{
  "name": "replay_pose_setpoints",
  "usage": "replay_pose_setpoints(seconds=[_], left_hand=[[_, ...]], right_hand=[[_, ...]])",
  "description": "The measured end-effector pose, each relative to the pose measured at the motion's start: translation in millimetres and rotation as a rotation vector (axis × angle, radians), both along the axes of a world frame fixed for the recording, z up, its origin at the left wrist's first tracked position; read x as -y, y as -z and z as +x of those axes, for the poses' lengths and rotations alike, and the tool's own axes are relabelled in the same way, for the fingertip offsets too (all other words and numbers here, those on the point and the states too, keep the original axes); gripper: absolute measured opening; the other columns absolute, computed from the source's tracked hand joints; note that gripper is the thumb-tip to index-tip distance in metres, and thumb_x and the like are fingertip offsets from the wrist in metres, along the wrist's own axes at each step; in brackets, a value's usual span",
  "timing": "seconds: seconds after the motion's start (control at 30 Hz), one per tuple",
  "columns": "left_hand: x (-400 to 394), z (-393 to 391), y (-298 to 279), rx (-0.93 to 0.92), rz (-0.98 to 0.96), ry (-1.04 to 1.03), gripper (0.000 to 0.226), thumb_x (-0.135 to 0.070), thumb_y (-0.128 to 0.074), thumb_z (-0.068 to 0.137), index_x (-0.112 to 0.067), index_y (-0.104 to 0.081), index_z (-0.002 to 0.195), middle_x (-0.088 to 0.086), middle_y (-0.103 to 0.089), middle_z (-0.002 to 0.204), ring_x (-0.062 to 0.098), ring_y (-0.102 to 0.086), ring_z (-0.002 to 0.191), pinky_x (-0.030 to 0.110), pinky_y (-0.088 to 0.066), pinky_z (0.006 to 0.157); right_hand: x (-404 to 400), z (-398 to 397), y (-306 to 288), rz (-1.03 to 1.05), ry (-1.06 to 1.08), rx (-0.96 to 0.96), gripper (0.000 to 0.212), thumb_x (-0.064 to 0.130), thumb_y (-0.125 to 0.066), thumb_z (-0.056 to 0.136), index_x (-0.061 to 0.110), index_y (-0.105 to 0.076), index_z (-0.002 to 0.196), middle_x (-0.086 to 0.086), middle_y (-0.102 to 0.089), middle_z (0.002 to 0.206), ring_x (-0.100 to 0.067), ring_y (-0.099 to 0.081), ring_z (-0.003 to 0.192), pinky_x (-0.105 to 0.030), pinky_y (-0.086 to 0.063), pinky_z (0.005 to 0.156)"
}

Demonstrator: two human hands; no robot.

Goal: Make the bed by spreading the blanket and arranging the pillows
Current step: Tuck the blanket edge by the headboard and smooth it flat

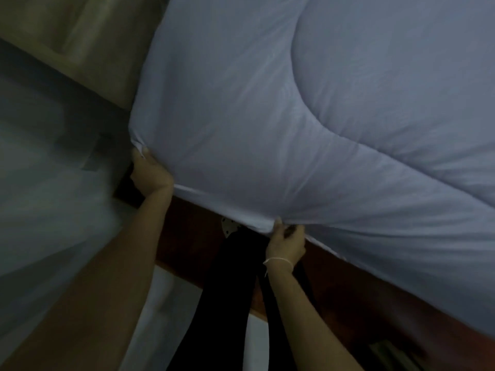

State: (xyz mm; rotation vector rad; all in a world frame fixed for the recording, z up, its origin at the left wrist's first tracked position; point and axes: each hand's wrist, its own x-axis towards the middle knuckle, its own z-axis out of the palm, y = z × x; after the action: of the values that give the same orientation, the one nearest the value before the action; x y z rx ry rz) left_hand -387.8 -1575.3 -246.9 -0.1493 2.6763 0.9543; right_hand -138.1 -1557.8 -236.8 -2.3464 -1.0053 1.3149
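A pale blue quilted blanket [308, 116] fills most of the view, spread over the bed and running off the far and right edges of the picture, with a curved stitched seam sweeping through its padding from the top centre down toward the right. Its near edge hangs just over a dark reddish-brown wooden bed frame [361, 285], which runs diagonally from the left centre down to the lower right. The left hand [150, 171] is closed on the blanket's near left corner, thumb on top of the cloth and fingers tucked beneath it, where the fabric puckers into small folds. The right hand [286, 243] is closed on the same near edge further right, pinching the hem between thumb and fingers; a thin pale bracelet [278, 261] circles its wrist. Both bare forearms reach up from the bottom of the frame. Between them hangs a strip of black fabric [230, 295], dropping from the bed frame toward the near edge; what it belongs to is unclear. A small white patch with dark dots [228, 228] shows just beneath the hem, left of the right hand. At the left, a blurred sheer pale curtain-like cloth [48, 183] hangs, and a light wooden panel [80, 44] stands at the far left corner. The picture is dim and softly blurred.
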Motion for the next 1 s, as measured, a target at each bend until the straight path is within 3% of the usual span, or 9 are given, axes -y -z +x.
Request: replay_pose_setpoints(seconds=[0.23, 0.37, 0.43, 0.5, 0.57, 0.7, 0.8, 0.9, 1.0], left_hand=[[30, 17, 13, 0.040, -0.154, 0.137, 0.037, -0.031, -0.027, 0.102, -0.007, -0.050, 0.119, 0.017, -0.057, 0.121, 0.030, -0.055, 0.108, 0.025, -0.034, 0.080], [22, 6, 25, 0.222, -0.297, 0.107, 0.051, -0.038, -0.035, 0.099, -0.015, -0.027, 0.144, 0.027, -0.041, 0.137, 0.041, -0.046, 0.119, 0.044, -0.038, 0.095], [0, -4, 22, 0.150, -0.298, 0.125, 0.061, -0.034, -0.044, 0.096, -0.014, -0.019, 0.148, 0.027, -0.033, 0.142, 0.044, -0.039, 0.125, 0.050, -0.034, 0.101], [-23, -11, 12, -0.005, -0.185, 0.163, 0.052, -0.030, -0.045, 0.096, -0.012, -0.031, 0.143, 0.024, -0.037, 0.140, 0.041, -0.039, 0.125, 0.049, -0.033, 0.102], [-43, -18, 0, -0.096, -0.028, 0.164, 0.047, -0.033, -0.039, 0.098, -0.011, -0.040, 0.140, 0.020, -0.043, 0.139, 0.036, -0.041, 0.126, 0.044, -0.033, 0.105], [-70, -33, -7, -0.087, 0.097, 0.101, 0.057, -0.049, -0.030, 0.098, -0.008, -0.043, 0.135, 0.018, -0.048, 0.137, 0.032, -0.046, 0.125, 0.041, -0.036, 0.105], [-76, -36, -5, -0.107, 0.018, 0.132, 0.043, -0.040, -0.035, 0.099, -0.004, -0.048, 0.117, 0.025, -0.052, 0.121, 0.039, -0.053, 0.107, 0.042, -0.040, 0.086], [-62, -42, -10, -0.109, -0.061, 0.191, 0.026, -0.033, -0.030, 0.100, -0.010, -0.041, 0.094, 0.023, -0.059, 0.104, 0.036, -0.057, 0.092, 0.039, -0.036, 0.070], [-39, -60, -16, -0.126, -0.081, 0.253, 0.028, -0.035, -0.031, 0.100, -0.010, -0.039, 0.088, 0.023, -0.060, 0.097, 0.037, -0.057, 0.089, 0.036, -0.035, 0.067]], right_hand=[[-9, 9, 8, -0.189, -0.474, 0.163, 0.014, 0.019, -0.052, 0.094, 0.010, -0.048, 0.084, -0.021, -0.063, 0.093, -0.031, -0.060, 0.090, -0.027, -0.028, 0.067], [-27, 28, 2, -0.270, -0.714, 0.225, 0.024, 0.021, -0.054, 0.092, 0.001, -0.063, 0.102, -0.022, -0.065, 0.114, -0.037, -0.060, 0.107, -0.034, -0.043, 0.077], [-48, 36, -15, -0.036, -0.799, 0.265, 0.018, 0.018, -0.061, 0.087, 0.002, -0.068, 0.092, -0.020, -0.070, 0.097, -0.031, -0.067, 0.089, -0.033, -0.046, 0.069], [-69, 38, -44, 0.313, -0.769, 0.264, 0.016, 0.012, -0.069, 0.080, 0.007, -0.065, 0.065, -0.012, -0.068, 0.065, -0.020, -0.061, 0.056, -0.025, -0.039, 0.053], [-89, 33, -71, 0.611, -0.792, 0.264, 0.019, 0.016, -0.066, 0.081, 0.011, -0.063, 0.063, -0.006, -0.065, 0.059, -0.018, -0.057, 0.053, -0.026, -0.041, 0.054], [-141, 15, -87, 1.095, -0.995, 0.245, 0.025, 0.026, -0.054, 0.088, 0.010, -0.069, 0.098, -0.015, -0.067, 0.105, -0.033, -0.061, 0.098, -0.042, -0.045, 0.090], [-174, -12, -74, 0.984, -1.183, 0.459, 0.054, 0.046, -0.048, 0.090, 0.020, -0.048, 0.137, -0.015, -0.041, 0.147, -0.039, -0.033, 0.137, -0.056, -0.022, 0.112], [-175, -33, -51, 0.783, -1.375, 0.630, 0.068, 0.060, -0.033, 0.091, 0.027, -0.022, 0.150, -0.010, -0.017, 0.158, -0.043, -0.011, 0.144, -0.059, -0.014, 0.114], [-163, -43, -41, 0.820, -1.391, 0.651, 0.072, 0.062, -0.031, 0.091, 0.025, -0.018, 0.151, -0.011, -0.013, 0.159, -0.040, -0.007, 0.145, -0.055, -0.008, 0.116]])
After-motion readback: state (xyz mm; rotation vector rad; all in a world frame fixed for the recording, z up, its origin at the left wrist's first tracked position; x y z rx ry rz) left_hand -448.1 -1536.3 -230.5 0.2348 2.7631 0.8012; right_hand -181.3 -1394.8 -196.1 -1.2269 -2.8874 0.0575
